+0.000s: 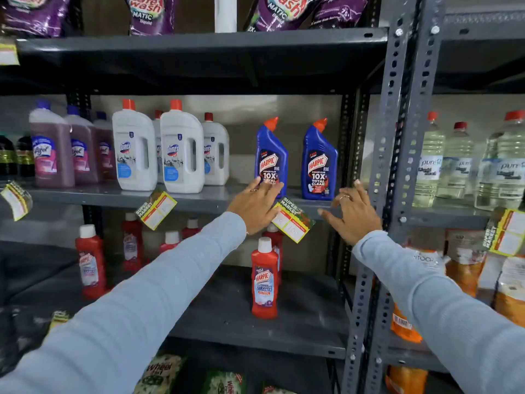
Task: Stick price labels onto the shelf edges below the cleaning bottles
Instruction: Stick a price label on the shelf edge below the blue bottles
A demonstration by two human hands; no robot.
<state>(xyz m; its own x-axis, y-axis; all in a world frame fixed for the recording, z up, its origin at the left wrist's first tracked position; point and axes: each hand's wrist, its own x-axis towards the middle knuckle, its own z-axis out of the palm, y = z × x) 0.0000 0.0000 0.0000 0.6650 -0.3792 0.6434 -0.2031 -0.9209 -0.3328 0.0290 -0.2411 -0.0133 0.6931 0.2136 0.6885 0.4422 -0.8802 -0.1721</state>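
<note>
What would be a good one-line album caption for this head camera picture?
Left hand presses a price label onto the shelf edge below blue Harpic bottles, right hand open beside it.

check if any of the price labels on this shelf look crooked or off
Yes. The price label under the blue Harpic bottles hangs tilted under the left hand. The one below the white Domex bottles, label, is also askew. The right hand touches neither.

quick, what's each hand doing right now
Left hand: open, pressing the price label against the shelf edge.
Right hand: open, holding nothing.
</note>
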